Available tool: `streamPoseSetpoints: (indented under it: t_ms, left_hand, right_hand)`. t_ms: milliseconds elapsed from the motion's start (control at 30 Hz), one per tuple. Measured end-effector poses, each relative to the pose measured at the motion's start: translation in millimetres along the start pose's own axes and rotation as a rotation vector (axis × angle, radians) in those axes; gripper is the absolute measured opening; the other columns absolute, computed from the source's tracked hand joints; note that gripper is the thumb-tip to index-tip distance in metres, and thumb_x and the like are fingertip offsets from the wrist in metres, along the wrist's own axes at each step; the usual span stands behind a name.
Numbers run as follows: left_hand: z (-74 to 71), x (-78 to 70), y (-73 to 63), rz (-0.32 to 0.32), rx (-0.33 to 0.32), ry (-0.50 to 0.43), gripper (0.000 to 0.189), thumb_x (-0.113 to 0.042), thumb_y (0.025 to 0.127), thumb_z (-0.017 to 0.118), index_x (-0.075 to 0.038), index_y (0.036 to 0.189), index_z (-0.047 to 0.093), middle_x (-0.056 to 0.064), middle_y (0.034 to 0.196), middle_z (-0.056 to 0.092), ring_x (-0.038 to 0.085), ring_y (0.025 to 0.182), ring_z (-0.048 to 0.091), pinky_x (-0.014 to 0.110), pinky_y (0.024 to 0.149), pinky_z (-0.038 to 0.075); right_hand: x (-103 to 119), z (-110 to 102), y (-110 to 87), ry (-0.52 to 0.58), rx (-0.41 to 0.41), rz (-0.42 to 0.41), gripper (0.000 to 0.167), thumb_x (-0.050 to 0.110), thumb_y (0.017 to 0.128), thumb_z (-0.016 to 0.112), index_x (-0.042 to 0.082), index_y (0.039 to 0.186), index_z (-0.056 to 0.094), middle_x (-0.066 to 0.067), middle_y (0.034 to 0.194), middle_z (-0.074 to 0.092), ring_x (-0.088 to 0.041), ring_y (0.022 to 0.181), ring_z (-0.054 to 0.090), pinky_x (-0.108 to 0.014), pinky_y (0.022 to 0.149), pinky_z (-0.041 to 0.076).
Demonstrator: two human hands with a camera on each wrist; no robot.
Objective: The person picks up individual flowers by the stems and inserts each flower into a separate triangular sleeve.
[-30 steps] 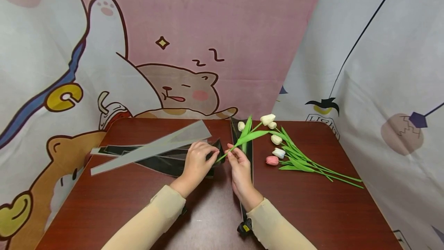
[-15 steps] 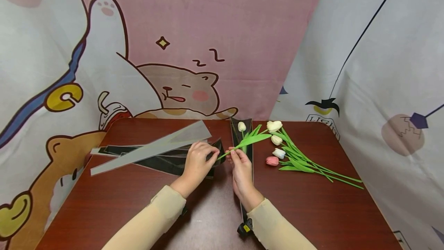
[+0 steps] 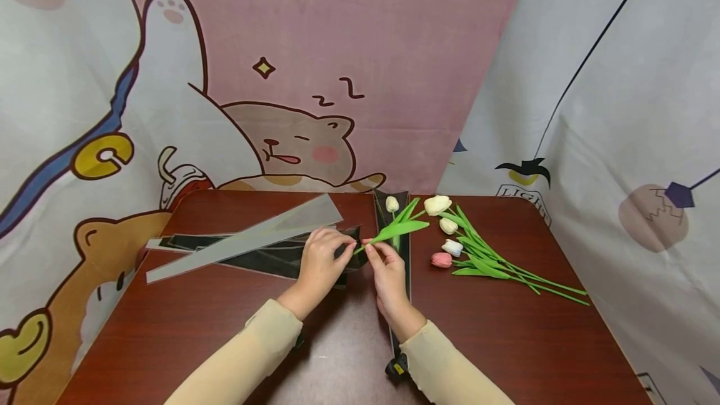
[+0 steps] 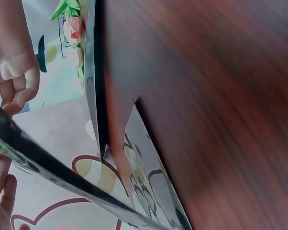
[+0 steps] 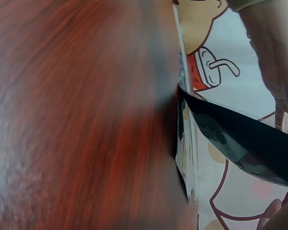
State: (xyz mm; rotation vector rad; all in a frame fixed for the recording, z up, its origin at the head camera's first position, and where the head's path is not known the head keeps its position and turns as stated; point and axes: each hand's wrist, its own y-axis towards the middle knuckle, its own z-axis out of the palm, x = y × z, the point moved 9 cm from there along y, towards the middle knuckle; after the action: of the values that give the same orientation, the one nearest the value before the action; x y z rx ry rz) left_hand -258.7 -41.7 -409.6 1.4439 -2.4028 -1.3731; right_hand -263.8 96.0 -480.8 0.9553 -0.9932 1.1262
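Observation:
My right hand (image 3: 390, 275) pinches the green stem of a white tulip (image 3: 437, 205) between thumb and fingers. Its long leaf (image 3: 402, 229) and bloom point up and to the right. Thumb and fingers of my left hand (image 3: 323, 258) pinch the open end of a black, clear-fronted flower sleeve (image 3: 267, 261). The stem's lower end meets that mouth and is hidden there. In the right wrist view, the raised sleeve (image 5: 244, 139) slopes down from the hands towards the tabletop.
A second black sleeve (image 3: 404, 258) lies lengthwise under my right forearm, with a white tulip (image 3: 392, 204) on its far end. Several flat sleeves (image 3: 247, 239) overlap at left. More tulips, including a pink one (image 3: 441, 260), lie at right on the brown table (image 3: 506, 342).
The tulip has slid down and left towards my left hand, its leaf drawing closer to the sleeve's mouth. My right fingers have shifted slightly left; my left hand stays almost still.

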Motion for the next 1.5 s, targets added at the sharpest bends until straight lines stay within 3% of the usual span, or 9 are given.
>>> streamPoseSetpoints:
  t_ms: [267,467,733,867,1100,1300,1500]
  left_hand:
    - [-2.7,-0.1,0.8,-0.005,-0.015,-0.013,0.007,-0.015,0.079,0.077,-0.016,0.084,0.074,-0.002,0.085,0.072,0.018,0.090,0.063,0.044,0.099,0.043]
    - [-4.2,0.7,1.0,-0.004,-0.023,-0.028,0.004,-0.018,0.082,0.074,-0.014,0.084,0.074,-0.001,0.084,0.073,0.018,0.088,0.063,0.040,0.095,0.045]
    - [-5.0,4.3,0.5,-0.024,-0.028,-0.039,0.007,-0.021,0.084,0.073,-0.014,0.085,0.075,-0.001,0.084,0.073,0.018,0.088,0.063,0.038,0.092,0.046]
    - [-6.7,5.5,0.5,-0.031,-0.039,-0.042,0.007,-0.020,0.084,0.073,-0.014,0.086,0.075,-0.001,0.084,0.073,0.017,0.088,0.063,0.036,0.091,0.046]
    - [-6.0,3.4,0.8,-0.034,-0.038,-0.048,0.006,-0.020,0.083,0.073,-0.014,0.085,0.075,-0.002,0.084,0.073,0.017,0.089,0.063,0.035,0.090,0.047]
    - [-5.2,5.5,0.0,-0.034,-0.042,-0.038,0.005,-0.019,0.083,0.074,-0.014,0.085,0.075,-0.002,0.083,0.073,0.017,0.088,0.063,0.036,0.090,0.047]
    - [-7.6,7.3,0.9,-0.030,-0.058,-0.035,0.006,-0.020,0.082,0.074,-0.015,0.085,0.075,-0.001,0.084,0.073,0.018,0.090,0.063,0.037,0.090,0.047]
  right_hand:
    - [28.0,13.9,-8.5,-0.129,0.095,-0.176,0.016,0.000,0.088,0.063,-0.012,0.099,0.067,-0.032,0.101,0.063,-0.006,0.083,0.060,-0.015,0.070,0.048]
    - [40.6,11.8,-11.9,-0.152,0.049,-0.198,0.017,-0.005,0.085,0.064,-0.016,0.097,0.065,-0.036,0.093,0.062,-0.007,0.073,0.057,-0.015,0.063,0.046]
    - [35.1,7.8,-10.3,-0.092,0.009,-0.103,0.025,-0.006,0.085,0.064,-0.019,0.104,0.053,-0.005,0.085,0.063,-0.011,0.076,0.055,-0.016,0.064,0.044]
    - [36.2,8.1,-10.6,-0.102,0.015,-0.078,0.024,-0.008,0.084,0.064,-0.020,0.102,0.054,-0.001,0.085,0.062,-0.015,0.077,0.054,-0.016,0.065,0.044]
    - [38.3,12.9,-9.7,-0.276,0.088,-0.066,0.019,-0.002,0.085,0.064,-0.011,0.102,0.060,-0.017,0.092,0.060,-0.018,0.078,0.054,-0.024,0.069,0.046]
    - [37.9,17.1,-7.1,-0.404,0.162,-0.107,0.021,-0.002,0.084,0.064,-0.007,0.104,0.060,-0.017,0.087,0.059,-0.020,0.073,0.052,-0.027,0.065,0.045]
    - [24.7,4.0,2.4,-0.638,0.140,-0.218,0.049,0.016,0.081,0.070,0.011,0.127,0.053,-0.015,0.081,0.055,-0.026,0.067,0.051,-0.031,0.060,0.045]
